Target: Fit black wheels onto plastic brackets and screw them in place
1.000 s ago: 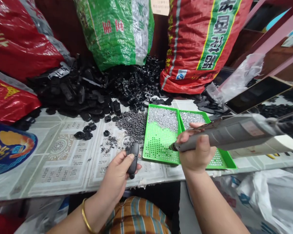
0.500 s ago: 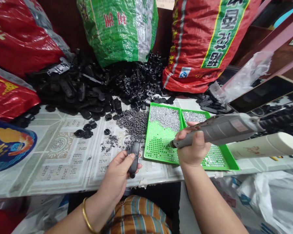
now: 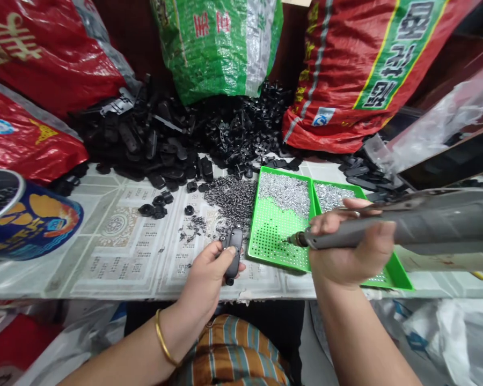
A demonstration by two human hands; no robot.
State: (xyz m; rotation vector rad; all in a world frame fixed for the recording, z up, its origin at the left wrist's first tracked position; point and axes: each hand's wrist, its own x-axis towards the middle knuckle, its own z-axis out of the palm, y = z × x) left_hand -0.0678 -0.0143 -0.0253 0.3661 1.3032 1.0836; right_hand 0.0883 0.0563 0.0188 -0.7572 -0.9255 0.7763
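Note:
A small black plastic part (image 3: 234, 252), long and rounded, is gripped between the thumb and fingers of my left hand (image 3: 213, 268) near the table's front edge. My right hand (image 3: 342, 249) is wrapped round a grey electric screwdriver (image 3: 406, 225), held nearly level with its bit pointing left. Below the bit lies a green perforated tray (image 3: 282, 261) with two compartments. Small silver screws (image 3: 285, 190) are heaped at the back of its left compartment, and more silver pieces (image 3: 330, 195) lie in the right one. Whether the bit carries a screw is too small to tell.
Tiny dark pieces (image 3: 233, 201) are spread left of the tray. Black plastic parts (image 3: 145, 142) pile up behind, below a green sack (image 3: 217, 53) and red sacks (image 3: 346, 80). A blue tub (image 3: 44, 225) stands at the left, and a dark flat panel (image 3: 459, 161) at the right.
The view has shifted, so the table things appear farther right. My right hand and the screwdriver have come closer to the camera, the bit now plainly visible. My left hand keeps its hold.

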